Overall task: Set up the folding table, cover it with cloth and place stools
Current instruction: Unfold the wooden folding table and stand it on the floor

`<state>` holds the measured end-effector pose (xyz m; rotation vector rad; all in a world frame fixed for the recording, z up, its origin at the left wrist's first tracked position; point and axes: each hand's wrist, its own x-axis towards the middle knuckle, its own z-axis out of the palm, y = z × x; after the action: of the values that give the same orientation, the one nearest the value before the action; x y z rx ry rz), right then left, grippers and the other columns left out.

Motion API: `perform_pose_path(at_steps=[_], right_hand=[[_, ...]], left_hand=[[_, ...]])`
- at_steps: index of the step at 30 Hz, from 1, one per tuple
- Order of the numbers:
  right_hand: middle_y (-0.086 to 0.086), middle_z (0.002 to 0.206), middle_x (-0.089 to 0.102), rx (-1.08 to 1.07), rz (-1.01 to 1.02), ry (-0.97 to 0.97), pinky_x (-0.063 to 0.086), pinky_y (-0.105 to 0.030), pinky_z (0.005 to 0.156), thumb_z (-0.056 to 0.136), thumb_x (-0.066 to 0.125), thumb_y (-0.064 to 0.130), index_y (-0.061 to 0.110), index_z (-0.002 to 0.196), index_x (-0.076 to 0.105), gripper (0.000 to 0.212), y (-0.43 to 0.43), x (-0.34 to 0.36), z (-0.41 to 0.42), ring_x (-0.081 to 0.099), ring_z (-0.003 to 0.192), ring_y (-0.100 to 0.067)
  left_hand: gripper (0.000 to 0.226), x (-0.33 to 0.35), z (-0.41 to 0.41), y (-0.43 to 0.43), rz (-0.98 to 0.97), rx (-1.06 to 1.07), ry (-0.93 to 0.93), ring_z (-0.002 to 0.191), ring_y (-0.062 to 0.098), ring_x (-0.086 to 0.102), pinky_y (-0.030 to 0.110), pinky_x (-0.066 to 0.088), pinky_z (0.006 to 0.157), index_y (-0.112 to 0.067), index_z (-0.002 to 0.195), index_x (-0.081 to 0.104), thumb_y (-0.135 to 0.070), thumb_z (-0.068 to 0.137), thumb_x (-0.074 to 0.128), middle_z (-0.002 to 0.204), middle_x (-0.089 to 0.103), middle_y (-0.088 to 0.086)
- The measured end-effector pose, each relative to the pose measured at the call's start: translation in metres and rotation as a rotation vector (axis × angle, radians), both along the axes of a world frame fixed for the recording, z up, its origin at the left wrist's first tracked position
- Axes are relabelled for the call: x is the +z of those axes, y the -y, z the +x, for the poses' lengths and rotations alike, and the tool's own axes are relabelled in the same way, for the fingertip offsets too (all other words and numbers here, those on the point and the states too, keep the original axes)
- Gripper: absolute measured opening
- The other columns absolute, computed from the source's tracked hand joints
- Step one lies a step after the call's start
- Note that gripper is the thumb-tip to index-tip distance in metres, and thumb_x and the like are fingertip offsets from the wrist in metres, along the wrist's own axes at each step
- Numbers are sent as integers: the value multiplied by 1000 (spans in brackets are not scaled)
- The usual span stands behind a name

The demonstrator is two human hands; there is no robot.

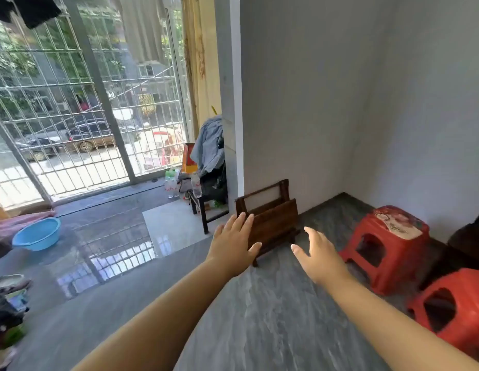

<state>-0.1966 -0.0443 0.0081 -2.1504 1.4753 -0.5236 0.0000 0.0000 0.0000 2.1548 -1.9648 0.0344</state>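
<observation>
Grey floor (259,317): left hand (233,242), fingers (242,219) wide, hides part of folding table (275,223); right hand (318,255) likewise; near stool (457,311) cropped.

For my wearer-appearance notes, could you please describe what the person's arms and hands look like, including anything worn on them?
Both arms are bare to the frame edge; no sleeves show. The left hand and right hand wear no gloves, and no watch, bracelet or ring is visible. The fingernails look fairly long.
</observation>
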Motion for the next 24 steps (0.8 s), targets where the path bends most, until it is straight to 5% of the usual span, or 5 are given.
perform_pose_path(at_steps=[12, 24], right_hand=[[-12, 151, 32, 26, 165, 50, 33, -39, 108, 95, 49, 33, 10, 146, 28, 60, 280, -89, 134, 34, 137, -28], [-9, 149, 36, -115, 530, 126, 38, -39, 102, 96, 47, 33, 14, 144, 33, 53, 593, -241, 282, 40, 132, -27]], left_hand=[[71, -88, 102, 242, 105, 102, -101, 146, 20, 9, 45, 15, 117, -29, 150, 6, -57, 92, 37, 159, 14, -3], [77, -243, 226, 523, 253, 301, -293, 144, 14, -14, 33, -7, 112, -35, 147, -15, -57, 93, 35, 158, -14, -8]])
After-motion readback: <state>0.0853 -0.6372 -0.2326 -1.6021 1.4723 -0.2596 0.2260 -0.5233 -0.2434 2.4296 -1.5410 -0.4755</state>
